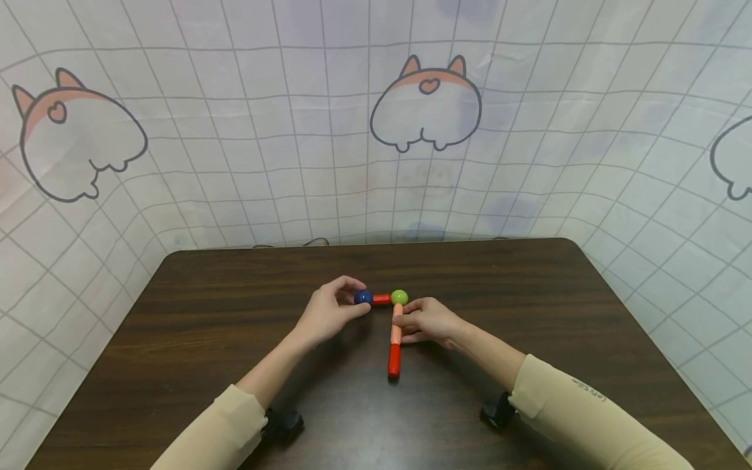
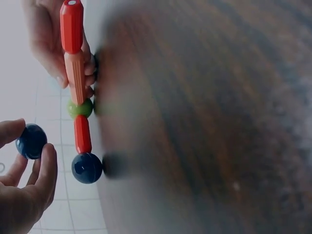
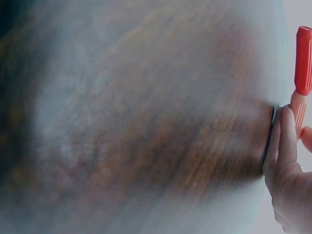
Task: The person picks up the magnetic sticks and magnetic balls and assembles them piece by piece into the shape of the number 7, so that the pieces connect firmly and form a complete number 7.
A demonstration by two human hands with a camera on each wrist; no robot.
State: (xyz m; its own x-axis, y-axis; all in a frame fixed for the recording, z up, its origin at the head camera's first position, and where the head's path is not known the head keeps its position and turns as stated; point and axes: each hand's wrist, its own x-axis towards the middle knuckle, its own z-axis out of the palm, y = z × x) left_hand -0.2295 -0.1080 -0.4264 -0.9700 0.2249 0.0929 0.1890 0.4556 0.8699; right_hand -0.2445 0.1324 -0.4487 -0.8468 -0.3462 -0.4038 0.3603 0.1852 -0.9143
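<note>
In the left wrist view my left hand [image 2: 27,190] pinches a dark blue ball [image 2: 31,141] between thumb and fingertips. A second blue ball [image 2: 87,168] sits at the end of a short red rod [image 2: 83,134]. That rod runs to a green ball [image 1: 399,297], from which an orange rod [image 1: 397,323] extends toward me, with a longer-looking red piece [image 1: 394,361] at its near end. My right hand [image 1: 431,321] grips the orange rod between thumb and fingers. From the head, the left hand [image 1: 329,310] and the blue balls overlap, so only one ball shows.
The joined pieces are over the middle of a dark wood table [image 1: 205,313]. Behind it hangs a white gridded cloth [image 1: 305,163] with cartoon prints. Black wrist devices [image 1: 284,424] sit below both sleeves, close over the tabletop.
</note>
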